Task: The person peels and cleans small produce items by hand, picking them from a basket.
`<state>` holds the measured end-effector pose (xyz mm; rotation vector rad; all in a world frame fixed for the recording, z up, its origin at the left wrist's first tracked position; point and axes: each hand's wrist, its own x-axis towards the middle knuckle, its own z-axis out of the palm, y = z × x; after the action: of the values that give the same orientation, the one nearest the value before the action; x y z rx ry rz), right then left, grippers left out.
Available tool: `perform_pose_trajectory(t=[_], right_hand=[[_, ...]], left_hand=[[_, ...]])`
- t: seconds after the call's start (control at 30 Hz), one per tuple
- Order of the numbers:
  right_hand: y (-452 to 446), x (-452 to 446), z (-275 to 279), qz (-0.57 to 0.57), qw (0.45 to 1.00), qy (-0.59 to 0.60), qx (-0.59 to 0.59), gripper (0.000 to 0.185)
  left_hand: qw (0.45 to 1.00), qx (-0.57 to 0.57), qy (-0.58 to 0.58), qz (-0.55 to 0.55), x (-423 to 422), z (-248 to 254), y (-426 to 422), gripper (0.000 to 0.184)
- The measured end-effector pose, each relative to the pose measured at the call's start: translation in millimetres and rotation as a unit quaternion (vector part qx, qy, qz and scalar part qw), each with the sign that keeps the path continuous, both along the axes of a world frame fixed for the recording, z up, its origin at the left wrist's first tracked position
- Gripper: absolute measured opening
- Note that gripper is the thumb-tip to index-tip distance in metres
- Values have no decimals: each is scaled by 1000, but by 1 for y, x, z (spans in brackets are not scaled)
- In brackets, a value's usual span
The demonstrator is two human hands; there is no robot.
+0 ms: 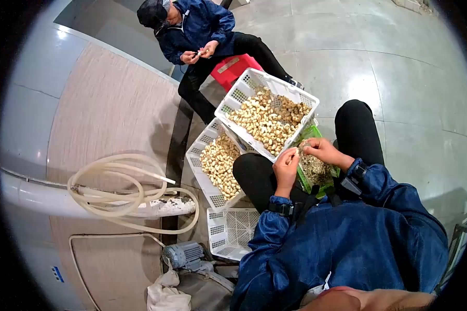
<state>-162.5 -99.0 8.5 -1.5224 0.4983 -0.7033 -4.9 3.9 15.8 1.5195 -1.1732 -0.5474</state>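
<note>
Over the green crate (302,179), which holds pale trimmings (316,168), my two hands are close together. My left hand (285,172) is closed, with a small pale mushroom (289,158) at its fingertips. Thumb and fingers of my right hand (326,152) are pinched beside it; what they hold is too small to make out. Just beyond my hands, a white plastic basket (267,78) carries many small mushrooms (264,122), some browner at its right side. Lower on the left, a second white basket (194,155) contains paler mushrooms (220,166).
Across from me, a person (200,31) on a red stool (233,71) handles a small pale piece. A third white basket (236,233) stands by my left side. Leftward are a coiled hose (135,194), a white pipe (41,201) and a motor (184,255).
</note>
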Motion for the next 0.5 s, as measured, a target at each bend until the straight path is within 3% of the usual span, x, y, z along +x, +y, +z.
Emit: perform_pose_trajectory(t=[0.1,0.23,0.27,0.37,0.5], right_hand=[[-3,8,-20,-34,996,-23,-74,26],[-6,3,-17,-12,986,24,163,27],[-4,2,-13,-14,988,27,150,25],[-1,10,-14,-24,996,-76,-47,24],[-5,1,-13,1,978,38,203,26]], left_hand=[[998,-10,-56,-6,-5,8,0,15],[1000,-17,4,0,-2,4,0,14],[1000,-26,-1,3,-2,2,-1,15],[999,-24,-49,-5,-4,8,-1,14],[998,-31,-58,2,-5,14,-1,11]])
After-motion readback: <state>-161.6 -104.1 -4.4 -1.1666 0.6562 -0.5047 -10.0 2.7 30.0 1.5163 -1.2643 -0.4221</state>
